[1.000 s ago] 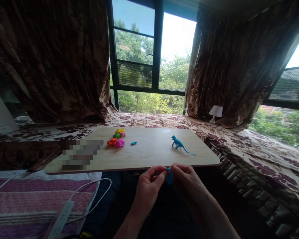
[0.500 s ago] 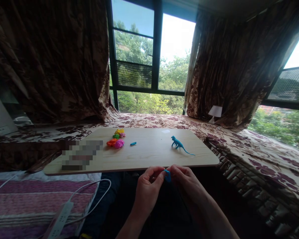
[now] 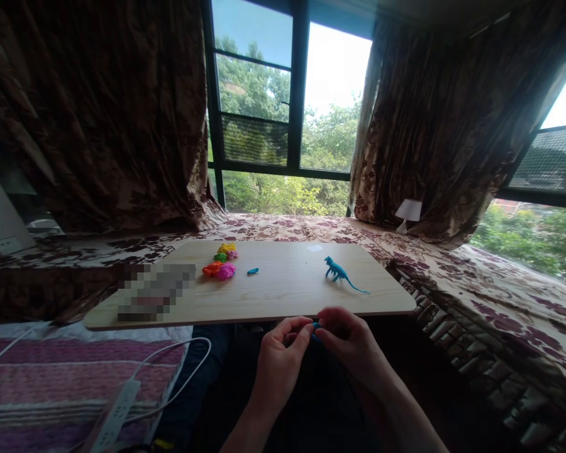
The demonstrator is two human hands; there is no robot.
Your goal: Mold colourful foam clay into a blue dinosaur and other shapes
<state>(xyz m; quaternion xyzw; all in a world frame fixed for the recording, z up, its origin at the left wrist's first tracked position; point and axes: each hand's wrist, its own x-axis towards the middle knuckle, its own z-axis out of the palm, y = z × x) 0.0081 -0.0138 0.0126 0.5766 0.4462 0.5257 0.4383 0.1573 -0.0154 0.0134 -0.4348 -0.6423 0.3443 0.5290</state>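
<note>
Both hands meet just below the near edge of the wooden table (image 3: 283, 302). A small piece of blue modelling clay (image 3: 316, 331) is pinched between my left hand (image 3: 285, 349) and my right hand (image 3: 346, 336); the fingers cover most of it. On the tabletop to the right stands a blue clay dinosaur figure (image 3: 337, 270) with a long thin tail. A small blue clay strip (image 3: 253, 271) lies near the middle. Left of it are lumps of orange clay (image 3: 211, 269), magenta clay (image 3: 226, 271), yellow clay (image 3: 226, 248), green clay (image 3: 221, 257) and pale pink clay (image 3: 233, 255).
A blurred-out flat object (image 3: 155, 292) lies on the table's left side. At lower left, a white power strip (image 3: 116, 412) with a looping cable rests on a striped quilt (image 3: 51, 384). A small lamp (image 3: 409, 211) stands on the window ledge, below a patterned curtain (image 3: 429, 126).
My right fingers have shifted slightly and now cover more of the blue clay, so less of it shows. My left hand stays almost in place.
</note>
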